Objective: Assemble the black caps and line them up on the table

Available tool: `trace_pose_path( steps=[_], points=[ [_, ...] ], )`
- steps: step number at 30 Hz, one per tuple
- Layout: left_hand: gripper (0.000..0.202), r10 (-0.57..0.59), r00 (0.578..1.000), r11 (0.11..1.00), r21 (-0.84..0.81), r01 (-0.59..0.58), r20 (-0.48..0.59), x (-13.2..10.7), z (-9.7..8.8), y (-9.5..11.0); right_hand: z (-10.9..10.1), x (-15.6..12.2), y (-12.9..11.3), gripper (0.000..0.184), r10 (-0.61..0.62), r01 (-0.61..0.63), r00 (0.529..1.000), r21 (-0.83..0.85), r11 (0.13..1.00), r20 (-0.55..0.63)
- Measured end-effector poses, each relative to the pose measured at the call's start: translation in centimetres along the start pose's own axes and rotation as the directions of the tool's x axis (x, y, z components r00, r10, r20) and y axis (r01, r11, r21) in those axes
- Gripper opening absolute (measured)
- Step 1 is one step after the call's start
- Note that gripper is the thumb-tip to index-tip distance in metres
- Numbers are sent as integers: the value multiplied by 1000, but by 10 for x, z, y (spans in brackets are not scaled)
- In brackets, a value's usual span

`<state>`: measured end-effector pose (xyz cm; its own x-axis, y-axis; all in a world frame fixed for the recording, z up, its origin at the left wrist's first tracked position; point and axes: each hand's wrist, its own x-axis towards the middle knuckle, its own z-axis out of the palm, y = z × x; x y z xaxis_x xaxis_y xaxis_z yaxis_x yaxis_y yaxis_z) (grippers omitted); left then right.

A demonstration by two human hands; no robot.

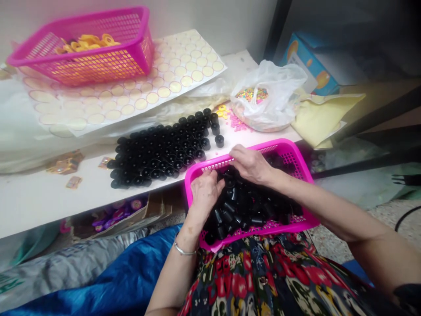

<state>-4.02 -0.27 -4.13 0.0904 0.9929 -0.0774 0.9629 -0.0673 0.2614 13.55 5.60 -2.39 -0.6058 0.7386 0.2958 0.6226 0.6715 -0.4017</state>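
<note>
A pink basket (297, 163) rests on my lap, filled with loose black plastic caps (250, 210). My left hand (204, 193) and my right hand (251, 164) are both inside it at its far end, knuckles up, fingers curled down among the caps. What each hand grips is hidden under the fingers. On the white table (39, 199) just beyond the basket, several rows of black caps (161, 151) stand upright, packed together.
A second pink basket (98, 66) with yellow rings sits at the table's back left, on a sheet of round pale stickers (184, 66). A clear bag of coloured beads (263, 103) lies at the right. Blue plastic sheeting (125, 272) lies beside my lap.
</note>
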Motion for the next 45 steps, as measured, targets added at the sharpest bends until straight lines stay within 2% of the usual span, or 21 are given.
trace_pose_path(
  steps=[2, 4, 6, 9, 12, 14, 17, 20, 22, 24, 27, 29, 31, 33, 36, 39, 42, 44, 45],
  points=[
    [23, 5, 993, 993, -115, -19, -115, -4, 1, -2, 1, -17, 3, 20, -23, 23, 999, 5, 1000, -31],
    [21, -34, 981, 946, -322, -30, -190, -8, 0, -5, 0, -32, 5, 22, -57, 57, 998, 6, 998, -9],
    [28, -122, 973, 834, -552, -7, -198, -10, -1, -8, -1, -44, 4, 20, -120, 121, 986, -4, 993, 111],
    [36, -218, 968, 617, -786, 40, -122, -14, -4, -11, -1, -54, -6, 15, -140, 179, 929, -83, 980, 344],
    [34, -212, 976, 434, -900, 45, -54, -17, -8, -10, 4, -56, -21, 23, -5, 106, 904, -212, 971, 428],
    [34, -204, 979, 323, -944, 66, -1, -19, -9, -8, 8, -54, -30, 24, 117, 9, 898, -284, 959, 425],
    [35, -206, 976, 172, -979, 110, 73, -22, -8, -7, 13, -47, -38, 24, 313, -167, 854, -352, 921, 415],
    [36, -195, 977, 52, -994, 94, 83, -23, -7, -5, 15, -40, -38, 23, 414, -276, 809, -353, 894, 417],
    [36, -185, 977, -28, -994, 106, 109, -24, -8, -4, 15, -39, -32, 21, 427, -313, 801, -314, 896, 419],
    [39, -189, 969, -109, -984, 143, 162, -24, -10, -2, 14, -40, -25, 20, 414, -368, 820, -192, 910, 394],
    [41, -178, 957, -202, -961, 191, 228, -25, -15, 0, 8, -48, -17, 23, 359, -419, 895, 224, 880, 264],
    [38, -148, 955, -234, -947, 220, 258, -25, -17, 0, 3, -52, -17, 25, 342, -382, 923, 505, 774, 174],
    [35, -113, 951, -252, -934, 253, 288, -26, -16, 0, -2, -55, -22, 25, 359, -350, 924, 667, 658, 132],
    [33, -89, 951, -254, -930, 266, 296, -26, -13, 1, -6, -56, -29, 27, 386, -343, 914, 739, 580, 122],
    [30, -76, 968, -208, -953, 218, 238, -26, -10, 6, -7, -55, -36, 28, 385, -325, 916, 778, 537, 117],
    [30, -71, 987, -185, -974, 130, 146, -26, -7, 11, -6, -54, -38, 28, 353, -309, 928, 783, 540, 122],
    [31, -94, 994, -181, -983, 39, 57, -25, -4, 16, -7, -54, -38, 28, 304, -292, 945, 728, 620, 120],
    [31, -138, 990, -113, -993, -22, -7, -24, -3, 17, -11, -54, -37, 28, 290, -271, 954, 653, 708, 82],
    [31, -155, 987, -49, -998, -43, -35, -23, -2, 17, -14, -54, -37, 28, 288, -260, 956, 609, 749, 55]
  ],
)
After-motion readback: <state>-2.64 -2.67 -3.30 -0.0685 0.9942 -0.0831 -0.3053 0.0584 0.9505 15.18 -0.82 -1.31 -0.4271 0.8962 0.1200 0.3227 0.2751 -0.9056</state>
